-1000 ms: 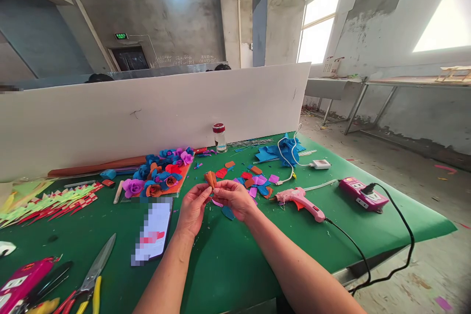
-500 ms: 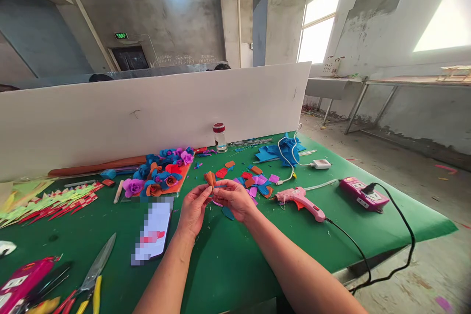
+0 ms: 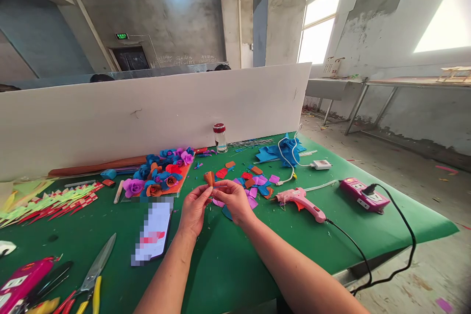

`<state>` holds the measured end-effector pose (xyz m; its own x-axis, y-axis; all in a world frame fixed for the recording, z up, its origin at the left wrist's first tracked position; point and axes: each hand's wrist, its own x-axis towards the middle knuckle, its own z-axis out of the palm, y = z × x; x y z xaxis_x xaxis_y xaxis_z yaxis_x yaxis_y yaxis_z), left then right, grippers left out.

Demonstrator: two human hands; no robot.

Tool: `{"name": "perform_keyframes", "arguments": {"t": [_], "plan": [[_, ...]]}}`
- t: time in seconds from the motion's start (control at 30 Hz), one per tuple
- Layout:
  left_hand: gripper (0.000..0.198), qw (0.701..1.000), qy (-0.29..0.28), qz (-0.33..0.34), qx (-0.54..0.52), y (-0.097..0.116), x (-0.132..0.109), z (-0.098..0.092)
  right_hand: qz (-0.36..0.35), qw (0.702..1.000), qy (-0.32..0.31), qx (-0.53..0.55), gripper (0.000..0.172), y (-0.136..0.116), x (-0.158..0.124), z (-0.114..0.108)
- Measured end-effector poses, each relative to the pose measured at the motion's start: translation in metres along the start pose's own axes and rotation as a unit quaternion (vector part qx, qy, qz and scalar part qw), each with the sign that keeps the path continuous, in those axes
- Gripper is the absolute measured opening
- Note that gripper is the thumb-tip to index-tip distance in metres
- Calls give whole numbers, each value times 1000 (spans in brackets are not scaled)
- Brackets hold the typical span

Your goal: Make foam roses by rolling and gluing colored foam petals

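Both my hands meet above the green table (image 3: pixel 235 265). My left hand (image 3: pixel 193 208) and my right hand (image 3: pixel 232 198) pinch a small rolled orange foam bud (image 3: pixel 209 178) between their fingertips, fingers closed on it. Just beyond lie loose foam petals (image 3: pixel 253 181) in red, orange, purple and blue. A pink glue gun (image 3: pixel 300 201) rests to the right of my right hand. A pile of finished foam roses (image 3: pixel 162 174) sits on an orange sheet to the left.
A phone (image 3: pixel 152 230) lies near my left forearm, scissors (image 3: pixel 97 267) and pliers at the front left. A small jar (image 3: pixel 220 137), blue foam scraps (image 3: pixel 281 151), a white charger and a pink power strip (image 3: pixel 362 195) lie beyond. A white partition (image 3: pixel 147 113) backs the table.
My hands have stayed in place; the fingers have shifted slightly on the orange bud, and my right hand sits a little lower.
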<state>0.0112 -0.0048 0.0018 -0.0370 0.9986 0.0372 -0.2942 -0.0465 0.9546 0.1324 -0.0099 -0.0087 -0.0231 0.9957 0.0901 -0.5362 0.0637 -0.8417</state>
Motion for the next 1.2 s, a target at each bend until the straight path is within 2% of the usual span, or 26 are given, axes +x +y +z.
{"name": "perform_keyframes", "arguments": {"t": [0.47,0.67,0.8,1.2], "plan": [[34,999,34,27,23,-5,4,-4,-71,992,-7,-103,24,11,3,-1],[35,996,41,52,52,-1,2,1,-90,977,28,-189,18,7,0,1],[35,995,39,59,68,-1,1,2,-84,980,32,-178,14,0,-2,1],[30,991,-7,86,100,-6,0,4,-59,989,40,-127,26,-4,-1,-2]]}}
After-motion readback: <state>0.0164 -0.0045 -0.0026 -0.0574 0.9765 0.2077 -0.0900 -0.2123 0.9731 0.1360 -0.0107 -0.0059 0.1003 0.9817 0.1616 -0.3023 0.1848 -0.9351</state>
